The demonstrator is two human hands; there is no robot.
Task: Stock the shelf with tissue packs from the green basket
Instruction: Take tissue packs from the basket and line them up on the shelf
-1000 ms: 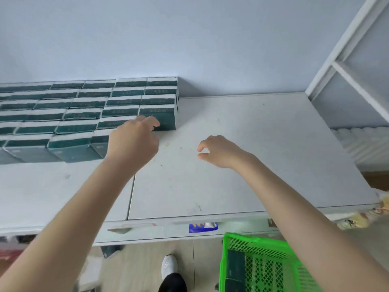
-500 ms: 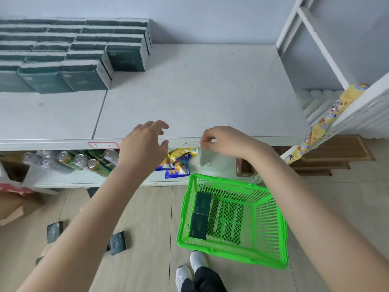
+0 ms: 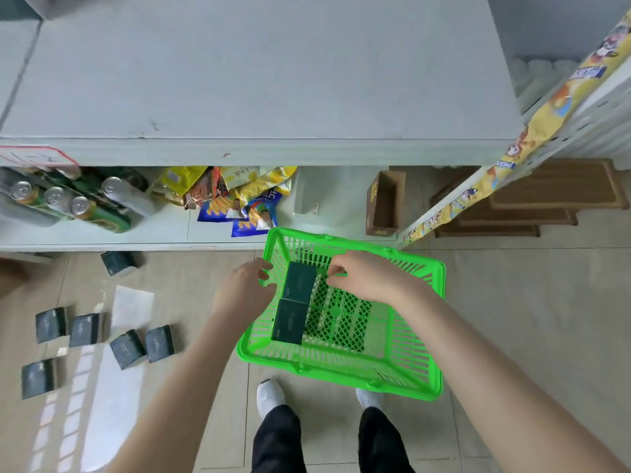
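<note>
Two packs (image 3: 288, 322) lie end to end in the basket (image 3: 336, 362), just right of the left hand (image 3: 244, 291), which hangs loosely curled and empty at the rim. The right hand (image 3: 362, 276), curled on nothing, hovers just right of the far pack (image 3: 300, 281). They are probably light, soft and slick-wrapped, so pinch across the short sides. Half a second ago both hands were up at the shelf (image 3: 259, 80) edge; they have since dropped to the basket.

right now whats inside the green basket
Two dark green tissue packs lie end to end along the basket's left side. The right hand covers some far mesh; anything beneath is hidden.
</note>
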